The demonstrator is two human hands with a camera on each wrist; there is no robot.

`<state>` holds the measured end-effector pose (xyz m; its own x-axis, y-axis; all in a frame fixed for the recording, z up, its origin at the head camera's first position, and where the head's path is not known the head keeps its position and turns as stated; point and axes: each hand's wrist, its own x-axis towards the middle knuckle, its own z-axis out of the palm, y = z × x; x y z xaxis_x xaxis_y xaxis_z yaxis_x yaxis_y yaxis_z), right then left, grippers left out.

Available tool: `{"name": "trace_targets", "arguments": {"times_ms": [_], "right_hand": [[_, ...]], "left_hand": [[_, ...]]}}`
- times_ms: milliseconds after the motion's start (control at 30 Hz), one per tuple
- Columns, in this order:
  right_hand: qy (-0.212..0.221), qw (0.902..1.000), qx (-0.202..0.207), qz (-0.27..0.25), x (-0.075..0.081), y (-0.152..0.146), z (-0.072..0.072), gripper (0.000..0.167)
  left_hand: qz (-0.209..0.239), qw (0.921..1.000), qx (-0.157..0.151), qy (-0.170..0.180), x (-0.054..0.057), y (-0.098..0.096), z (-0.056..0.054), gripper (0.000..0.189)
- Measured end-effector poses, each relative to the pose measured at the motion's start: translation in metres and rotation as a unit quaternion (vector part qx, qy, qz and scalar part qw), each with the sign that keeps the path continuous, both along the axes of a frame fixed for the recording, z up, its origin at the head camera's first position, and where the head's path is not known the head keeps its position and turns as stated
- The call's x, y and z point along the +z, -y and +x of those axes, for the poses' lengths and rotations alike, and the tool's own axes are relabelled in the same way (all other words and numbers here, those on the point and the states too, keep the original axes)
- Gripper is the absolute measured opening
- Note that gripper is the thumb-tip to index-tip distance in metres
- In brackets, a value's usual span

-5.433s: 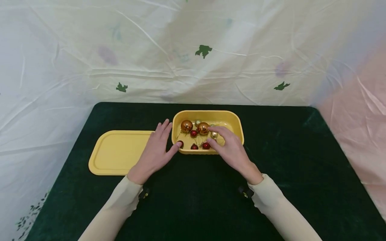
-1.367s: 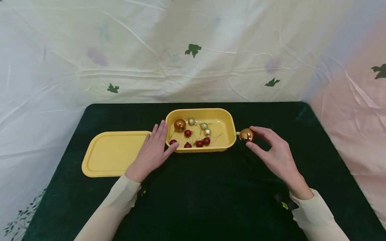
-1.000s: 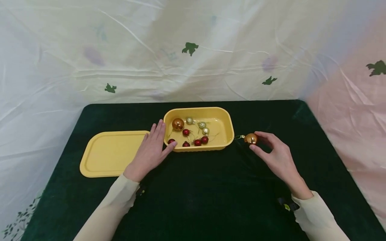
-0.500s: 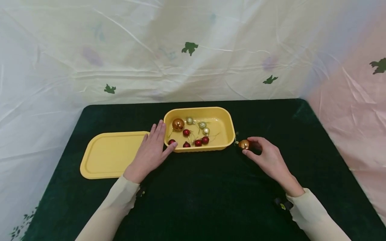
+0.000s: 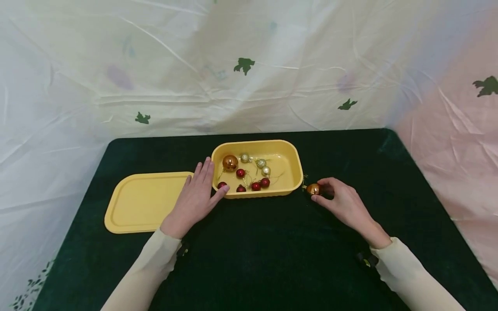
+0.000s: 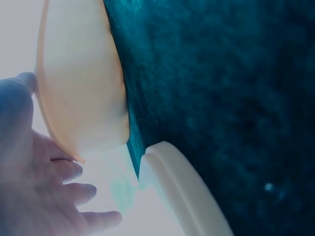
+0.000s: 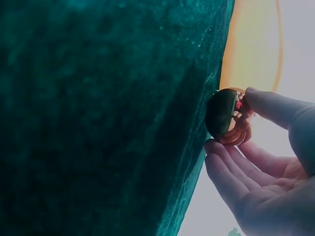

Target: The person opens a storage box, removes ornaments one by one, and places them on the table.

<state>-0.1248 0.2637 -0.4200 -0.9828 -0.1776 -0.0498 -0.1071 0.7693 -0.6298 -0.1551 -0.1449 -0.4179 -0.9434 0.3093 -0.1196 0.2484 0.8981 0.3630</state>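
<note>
My right hand (image 5: 344, 205) pinches a shiny copper bauble (image 5: 313, 189) between thumb and fingers, just right of the yellow box (image 5: 296, 172). In the right wrist view the bauble (image 7: 224, 115) sits low against the dark cloth. My left hand (image 5: 193, 203) rests with straight fingers along the box's left end, its thumb over the near left corner. Inside the box lie another copper bauble (image 5: 230, 163), several small red baubles (image 5: 255, 186) and pale gold ones (image 5: 261, 163), with thin gold strings. From the left wrist, the hand (image 6: 44, 182) touches the box's rim.
A flat yellow lid (image 5: 144, 203) lies left of the box, its right edge partly behind my left hand. Dark green cloth (image 5: 256, 259) covers the table. A pale printed curtain (image 5: 186, 95) hangs behind the table.
Earlier my right hand was over the box; it has carried one copper bauble out past the right end, then lowered it and shifted slightly left. My left hand stays at the box.
</note>
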Motion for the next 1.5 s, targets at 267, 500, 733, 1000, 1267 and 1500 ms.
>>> {"name": "trace_targets", "arguments": {"times_ms": [267,500,733,1000,1267,1500], "right_hand": [[0.001,0.9999,0.002,0.013,0.002,-0.001,0.003,0.054],[-0.019,0.9991,-0.019,0.033,0.015,0.002,0.011,0.064],[-0.103,0.9943,-0.023,-0.016,0.032,0.015,0.014,0.052],[-0.165,0.9832,0.007,-0.077,0.04,0.036,0.01,0.039],[-0.149,0.9829,0.026,-0.105,0.041,0.056,0.0,0.034],[-0.134,0.9837,0.053,-0.108,0.037,0.072,-0.013,0.036]], "left_hand": [[0.007,1.0,0.0,-0.002,-0.001,-0.002,0.002,0.095],[0.007,1.0,0.001,0.0,0.001,-0.002,0.002,0.095],[0.005,1.0,0.0,-0.005,0.002,-0.001,0.002,0.096],[0.004,1.0,0.001,0.001,0.002,-0.001,0.002,0.095],[0.005,1.0,0.005,0.005,0.002,0.0,0.002,0.094],[0.006,1.0,0.004,0.006,0.001,0.0,0.0,0.094]]}}
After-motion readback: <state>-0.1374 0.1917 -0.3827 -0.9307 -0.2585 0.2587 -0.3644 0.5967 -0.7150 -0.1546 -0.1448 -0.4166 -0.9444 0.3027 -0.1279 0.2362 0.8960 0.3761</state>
